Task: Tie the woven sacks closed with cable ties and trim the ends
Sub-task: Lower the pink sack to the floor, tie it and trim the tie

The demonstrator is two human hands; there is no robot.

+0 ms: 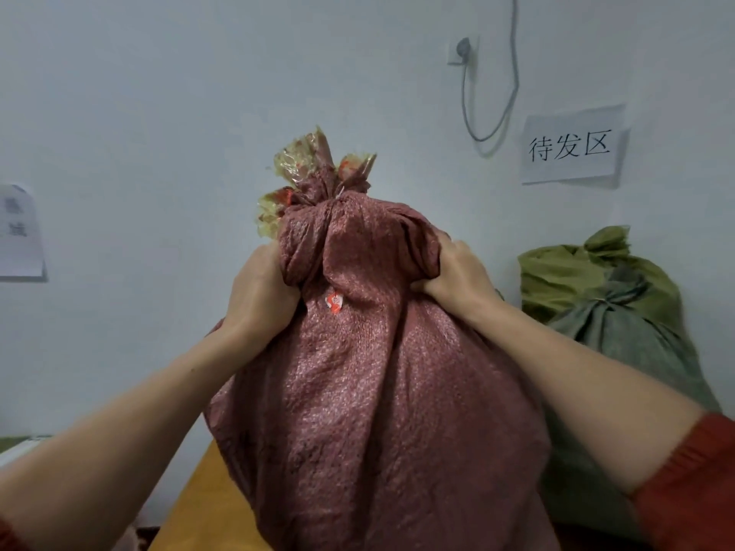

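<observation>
A full red woven sack (366, 391) stands upright in front of me, filling the centre of the view. Its neck (326, 188) is gathered tight, and frayed yellowish mouth fabric fans out above it. A thin pale tie seems to circle the neck, too small to be sure. My left hand (258, 292) grips a bunch of the sack's fabric on its upper left shoulder. My right hand (457, 272) grips a fold on the upper right shoulder. Both forearms reach in from the bottom corners.
A green sack (572, 268) and a grey-green sack (636, 336), both with tied necks, lie against the wall on the right. A wooden surface (207, 507) shows at lower left. On the wall are a paper sign (572, 147), a socket with cable (463, 49), and another sheet (18, 232).
</observation>
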